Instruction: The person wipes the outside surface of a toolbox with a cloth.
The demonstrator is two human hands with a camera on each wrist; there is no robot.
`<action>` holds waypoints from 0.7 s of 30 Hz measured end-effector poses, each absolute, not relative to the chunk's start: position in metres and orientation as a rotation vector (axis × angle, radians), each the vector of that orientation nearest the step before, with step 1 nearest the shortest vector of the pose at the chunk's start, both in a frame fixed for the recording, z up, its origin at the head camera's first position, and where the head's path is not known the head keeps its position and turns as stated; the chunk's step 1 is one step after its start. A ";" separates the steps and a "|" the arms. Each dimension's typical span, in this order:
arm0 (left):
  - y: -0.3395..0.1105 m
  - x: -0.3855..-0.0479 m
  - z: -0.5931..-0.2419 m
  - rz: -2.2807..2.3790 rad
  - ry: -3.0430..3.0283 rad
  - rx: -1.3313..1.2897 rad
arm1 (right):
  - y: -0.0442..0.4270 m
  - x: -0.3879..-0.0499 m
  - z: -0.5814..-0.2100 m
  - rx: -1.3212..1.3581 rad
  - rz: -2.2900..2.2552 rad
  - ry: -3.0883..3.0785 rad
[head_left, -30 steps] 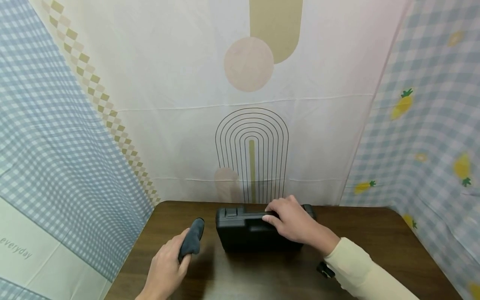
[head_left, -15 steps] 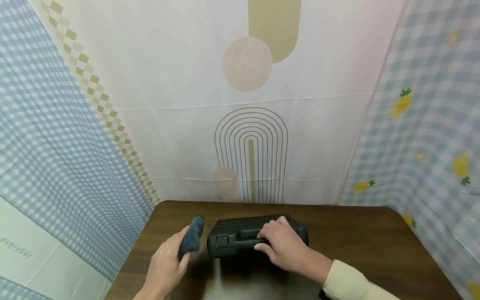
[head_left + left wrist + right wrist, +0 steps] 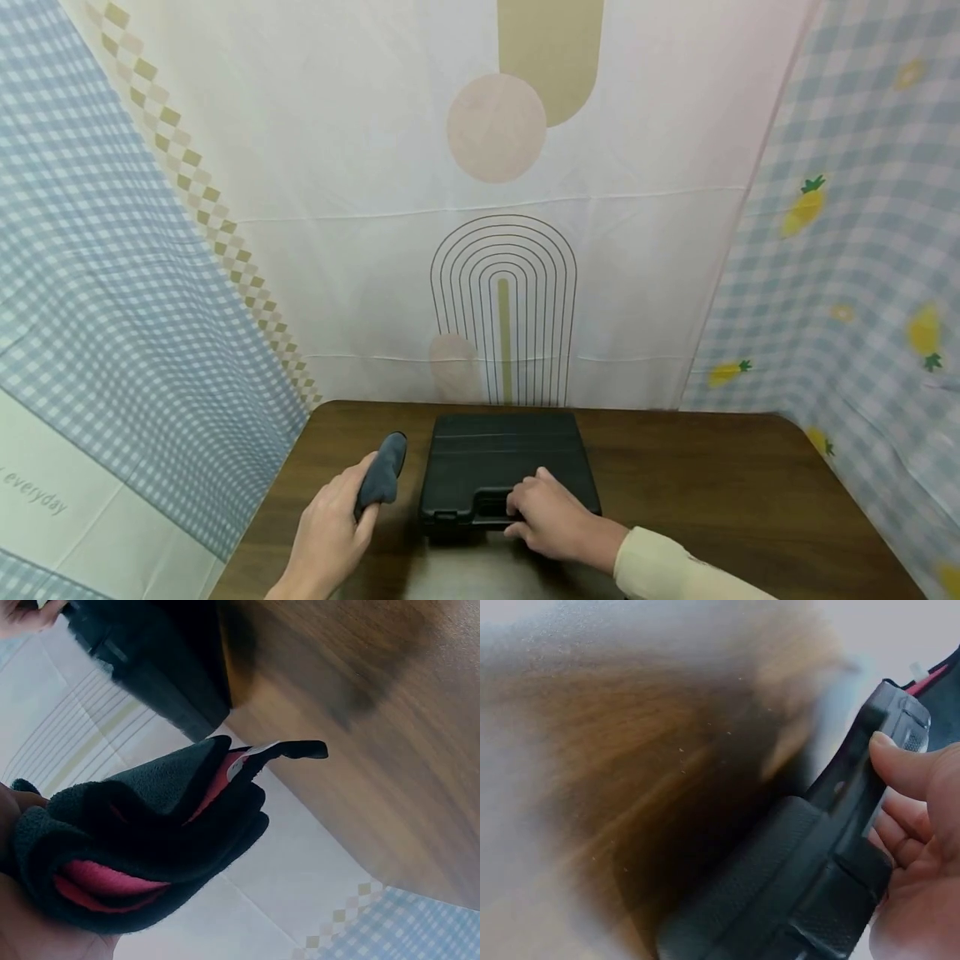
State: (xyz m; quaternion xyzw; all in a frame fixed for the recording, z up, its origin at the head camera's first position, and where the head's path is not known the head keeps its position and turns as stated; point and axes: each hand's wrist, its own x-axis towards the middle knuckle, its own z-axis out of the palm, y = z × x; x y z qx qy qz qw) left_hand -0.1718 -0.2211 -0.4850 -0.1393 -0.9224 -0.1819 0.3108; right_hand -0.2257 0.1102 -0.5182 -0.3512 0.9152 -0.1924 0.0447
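Observation:
A black hard case [image 3: 510, 454] lies nearly flat on the table, its handle side toward the person. My right hand [image 3: 551, 517] grips the handle; in the right wrist view the thumb lies on one side of the handle [image 3: 855, 802] and the fingers curl round the other. To the left of the case, my left hand [image 3: 330, 525] holds a folded dark grey cloth [image 3: 382, 475] off the table. The left wrist view shows the folded cloth [image 3: 150, 825] with a red inner side and a black strap with a white tag.
The brown wooden table [image 3: 690, 475] has rounded far corners. A pale patterned cloth [image 3: 645, 283] hangs behind it, with blue checked cloth [image 3: 172, 275] on the left and pineapple-print checked cloth [image 3: 862, 267] on the right.
The case has tipped from upright on its edge to nearly flat, its handle coming down toward the person with my right hand on it. My left hand has barely moved.

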 end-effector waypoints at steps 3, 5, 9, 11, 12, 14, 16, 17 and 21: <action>-0.221 -0.173 -0.486 -0.482 -2.426 -0.369 | 0.109 -0.228 -0.524 -1.059 -0.547 2.771; -0.220 -0.173 -0.486 -0.480 -2.421 -0.372 | 0.109 -0.228 -0.527 -1.067 -0.513 2.763; -0.220 -0.174 -0.487 -0.477 -2.416 -0.381 | 0.108 -0.228 -0.532 -1.092 -0.466 2.765; -0.220 -0.174 -0.487 -0.478 -2.414 -0.382 | 0.108 -0.228 -0.533 -1.111 -0.452 2.775; -0.220 -0.174 -0.487 -0.478 -2.414 -0.381 | 0.108 -0.228 -0.534 -1.117 -0.447 2.778; -0.220 -0.174 -0.487 -0.479 -2.414 -0.378 | 0.108 -0.228 -0.534 -1.131 -0.435 2.783; -0.220 -0.174 -0.487 -0.479 -2.417 -0.375 | 0.109 -0.228 -0.533 -1.135 -0.442 2.774; -0.220 -0.174 -0.487 -0.480 -2.420 -0.374 | 0.109 -0.229 -0.532 -1.134 -0.458 2.765; -0.221 -0.173 -0.488 -0.487 -2.437 -0.359 | 0.111 -0.234 -0.527 -1.179 -0.558 2.761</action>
